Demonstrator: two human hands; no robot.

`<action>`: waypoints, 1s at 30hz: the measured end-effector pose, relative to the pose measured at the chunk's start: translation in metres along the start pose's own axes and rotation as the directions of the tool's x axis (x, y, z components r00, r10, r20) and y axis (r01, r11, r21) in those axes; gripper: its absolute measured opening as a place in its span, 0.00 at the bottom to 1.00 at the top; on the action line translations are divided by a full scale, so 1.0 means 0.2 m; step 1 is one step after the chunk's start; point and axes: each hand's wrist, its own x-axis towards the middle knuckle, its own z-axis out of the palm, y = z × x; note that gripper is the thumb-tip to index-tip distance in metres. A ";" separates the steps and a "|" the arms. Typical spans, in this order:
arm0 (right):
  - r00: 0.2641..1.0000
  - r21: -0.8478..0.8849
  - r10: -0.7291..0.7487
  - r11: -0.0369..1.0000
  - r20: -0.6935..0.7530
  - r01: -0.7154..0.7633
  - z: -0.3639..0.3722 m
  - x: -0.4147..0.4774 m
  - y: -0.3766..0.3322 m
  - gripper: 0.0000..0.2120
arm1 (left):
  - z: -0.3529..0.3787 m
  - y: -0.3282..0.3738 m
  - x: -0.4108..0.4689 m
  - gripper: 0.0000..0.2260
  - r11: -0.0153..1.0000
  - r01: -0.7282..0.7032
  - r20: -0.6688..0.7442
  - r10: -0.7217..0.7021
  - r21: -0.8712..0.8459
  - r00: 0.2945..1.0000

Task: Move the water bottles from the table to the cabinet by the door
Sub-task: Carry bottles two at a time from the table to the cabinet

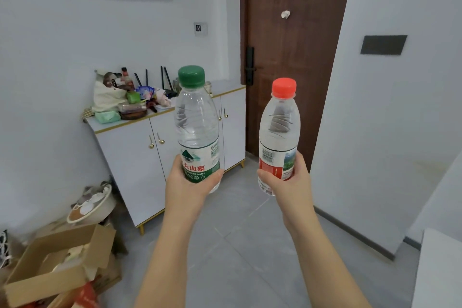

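Note:
My left hand grips a clear water bottle with a green cap around its lower label, held upright. In my right hand is a second clear bottle with a red cap, also upright and gripped near its base. Both are raised in front of me at chest height. Ahead and to the left stands the white cabinet with gold trim, right beside the brown door. The right end of the cabinet top is bare.
A pile of bags, packets and a router covers the cabinet's left and middle top. Open cardboard boxes and a basket of items sit on the floor at left. Grey tiled floor leads to the door; a white wall corner juts in on the right.

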 end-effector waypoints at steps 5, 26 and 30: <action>1.000 -0.004 0.010 1.000 0.006 -0.010 0.14 0.20 0.09 0.27 | 0.00 -0.10 0.24 0.21 1.000 0.011 -0.012 -0.012 -0.007 1.000; 0.999 -0.041 0.007 0.999 0.048 -0.005 0.22 2.05 0.46 0.25 | 0.93 -0.48 1.75 0.23 0.997 0.027 -0.088 -0.033 -0.069 0.996; 0.998 -0.063 0.026 0.998 0.049 -0.023 0.23 2.28 0.56 0.24 | 1.07 -0.55 1.98 0.23 0.997 0.033 -0.082 -0.039 -0.067 0.996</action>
